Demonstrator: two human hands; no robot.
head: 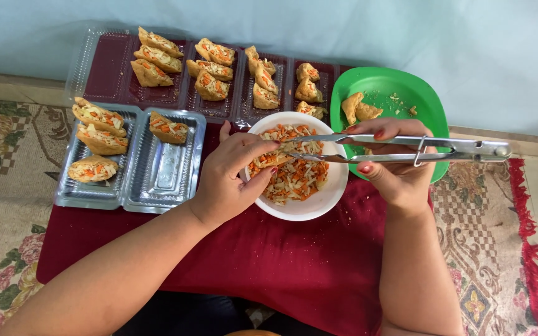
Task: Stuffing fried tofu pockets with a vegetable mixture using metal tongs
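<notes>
Forearms reach over the maroon-clothed counter (294, 261). Both hands are closed: left hand (231, 177) grips a tofu pocket (268, 160), half hidden, above the white bowl (303, 208); right hand (396, 168) clamps metal tongs (406, 149), tips buried in vegetable filling (297, 177).

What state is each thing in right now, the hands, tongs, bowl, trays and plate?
Left hand: holds a pocket over the bowl.
Right hand: grips the tongs.
Tongs: nearly closed, tips at the pocket.
Bowl: holds shredded filling.
Near tray: open, four filled pockets.
Far tray: open, rows of filled pockets.
Green plate: two unfilled pockets, crumbs.
</notes>
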